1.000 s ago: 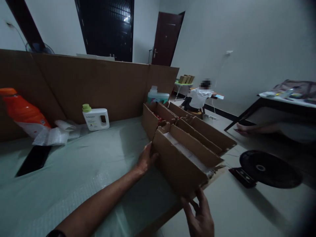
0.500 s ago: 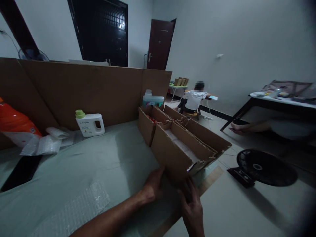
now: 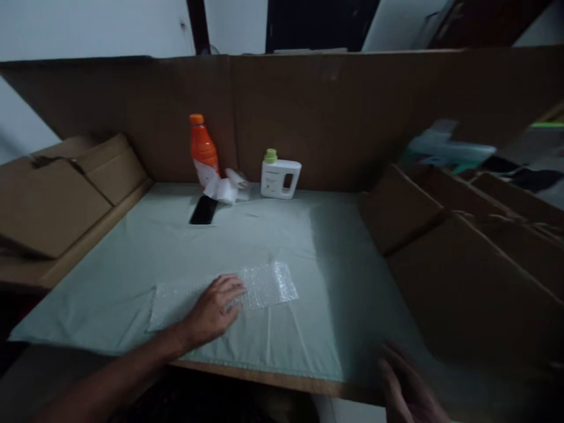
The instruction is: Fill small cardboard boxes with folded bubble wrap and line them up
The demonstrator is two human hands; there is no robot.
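Where L fingers (image 3: 231, 284) bend, bubble wrap (image 3: 267, 286) lies beneath, prob. touching.

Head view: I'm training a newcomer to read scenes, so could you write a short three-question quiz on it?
1. True or false: the left hand is over the bubble wrap.
2. What colour is the cap of the white bottle? A) orange B) green C) black
3. Fill in: in the picture, the orange bottle is to the ____ of the white bottle.

Key: 1. True. 2. B. 3. left.
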